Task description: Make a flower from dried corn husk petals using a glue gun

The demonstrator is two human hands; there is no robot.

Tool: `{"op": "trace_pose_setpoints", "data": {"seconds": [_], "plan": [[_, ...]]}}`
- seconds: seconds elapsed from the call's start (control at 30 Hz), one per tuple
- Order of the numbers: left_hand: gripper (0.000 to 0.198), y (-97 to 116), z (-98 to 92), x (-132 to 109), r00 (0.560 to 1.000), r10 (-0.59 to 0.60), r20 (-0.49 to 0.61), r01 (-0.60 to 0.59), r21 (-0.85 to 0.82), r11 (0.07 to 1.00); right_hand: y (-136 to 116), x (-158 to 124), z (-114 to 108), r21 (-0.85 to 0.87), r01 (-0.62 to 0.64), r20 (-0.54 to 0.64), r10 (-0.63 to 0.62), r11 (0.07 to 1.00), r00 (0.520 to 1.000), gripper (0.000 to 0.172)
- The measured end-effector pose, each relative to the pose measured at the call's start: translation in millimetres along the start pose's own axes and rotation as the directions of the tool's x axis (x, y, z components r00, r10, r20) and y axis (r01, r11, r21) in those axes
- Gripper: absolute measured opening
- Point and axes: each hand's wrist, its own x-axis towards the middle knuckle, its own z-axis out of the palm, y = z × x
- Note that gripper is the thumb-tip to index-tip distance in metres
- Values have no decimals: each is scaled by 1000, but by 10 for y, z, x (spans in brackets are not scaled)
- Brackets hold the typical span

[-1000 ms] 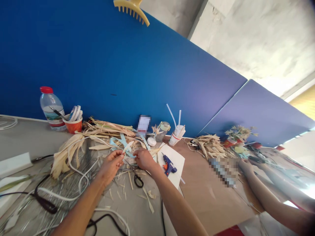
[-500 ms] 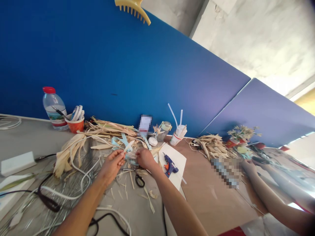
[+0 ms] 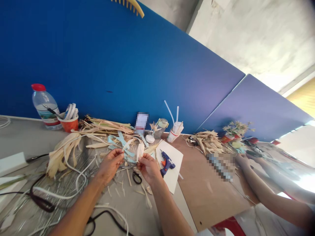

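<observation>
My left hand (image 3: 110, 165) pinches the end of a pale dried-leaf strip (image 3: 128, 144) that rises above the table. My right hand (image 3: 148, 168) is closed on a wider cream leaf strip (image 3: 140, 151), held upright just right of the other. Light blue strips (image 3: 121, 139) lie tangled just behind both hands. Black-handled scissors (image 3: 136, 177) rest on the table between my wrists. A blue glue gun (image 3: 166, 163) lies on a white sheet (image 3: 173, 173) to the right of my right hand.
Dried husks (image 3: 59, 154) and white cords (image 3: 81, 175) cover the table on the left. A water bottle (image 3: 43, 106) and an orange cup (image 3: 69, 124) stand at the blue partition (image 3: 98, 65). Another person's arm (image 3: 270, 203) works at the right beside more husks (image 3: 209, 141).
My right hand has lifted off the pile towards me, now holding a cream strip upright. My left hand stays pinched on its strip. The view has shifted slightly.
</observation>
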Motion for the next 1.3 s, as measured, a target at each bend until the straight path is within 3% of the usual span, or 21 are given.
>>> {"op": "trace_pose_setpoints", "data": {"seconds": [0.23, 0.47, 0.77, 1.03, 1.3], "plan": [[22, -82, -1, -3, 997, -38, 65, 39, -1, 999, 220, -28, 104, 207, 29, -9, -28, 978, 1000, 21], [28, -73, 80, -41, 993, -99, 62, 100, -8, 995, 259, -38, 139, 250, 33, 53, -47, 968, 998, 21], [27, -175, 120, -76, 983, -126, 131, 116, 80, 990, 294, -23, 170, 190, 124, -1, -126, 974, 992, 20], [23, -201, 120, -74, 984, -129, 119, 110, 159, 981, 315, -14, 145, 98, 186, -40, -183, 978, 982, 20], [23, -180, 124, -63, 984, -137, 112, 132, 43, 990, 324, -2, 85, -56, 230, -8, -231, 972, 973, 12]]}}
